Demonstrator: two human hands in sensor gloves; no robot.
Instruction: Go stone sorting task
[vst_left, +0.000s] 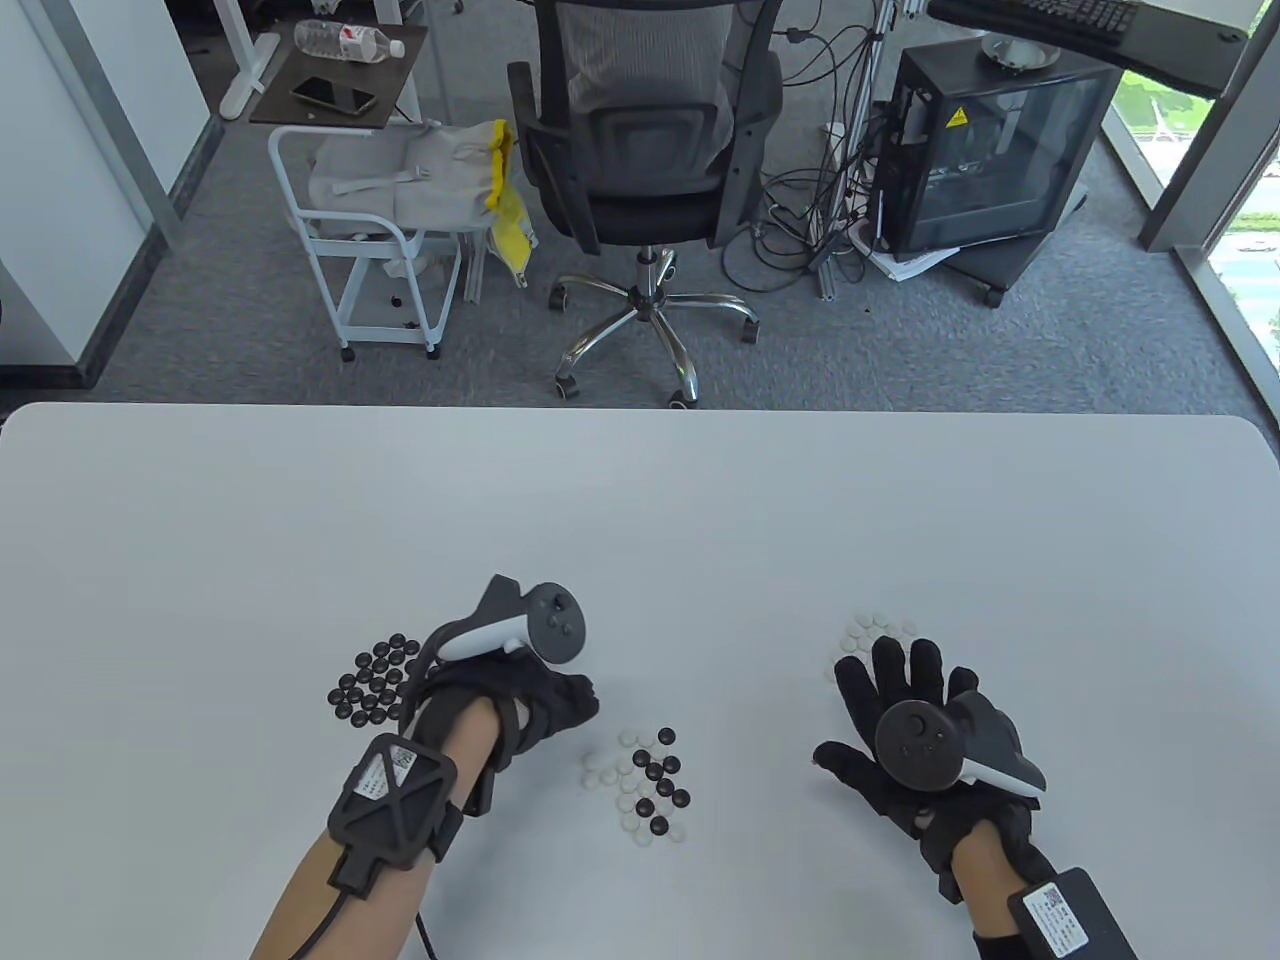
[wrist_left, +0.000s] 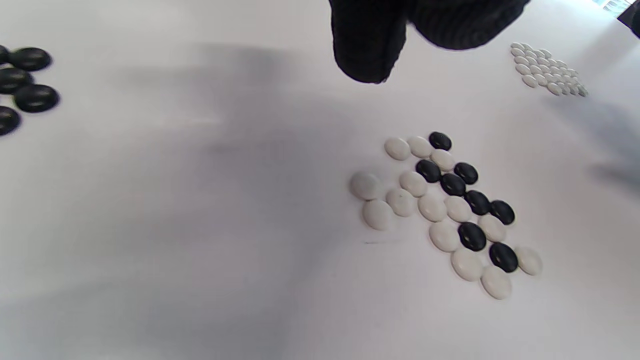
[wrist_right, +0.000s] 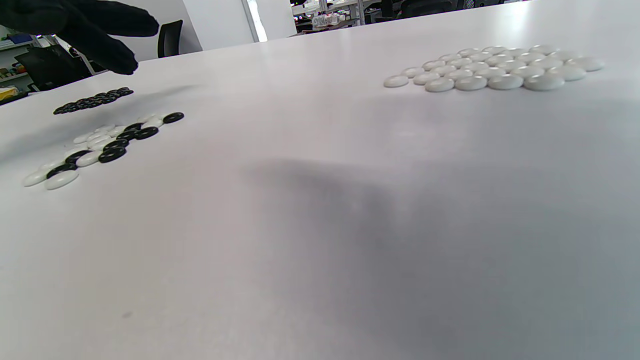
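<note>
Sorting well under way, not finished. Black pile (vst_left: 372, 682) sits on the surface (vst_left: 640, 500) at the left, just beside the left hand (vst_left: 530, 700); white pile (vst_left: 872, 632) sits at the right, just beyond the right hand (vst_left: 905, 740) fingertips. Between the hands lies the mixed cluster (vst_left: 645, 782), black and white stones touching one another; in the left wrist view whites outnumber blacks, with a run of blacks through the middle. Judged remaining: that whole cluster, perhaps a third of the stones.

Left hand: fingers curled, near the cluster's left edge; whether it holds a stone cannot be told. Right hand: fingers spread and straight, holding nothing, hovering or resting short of the white pile
</note>
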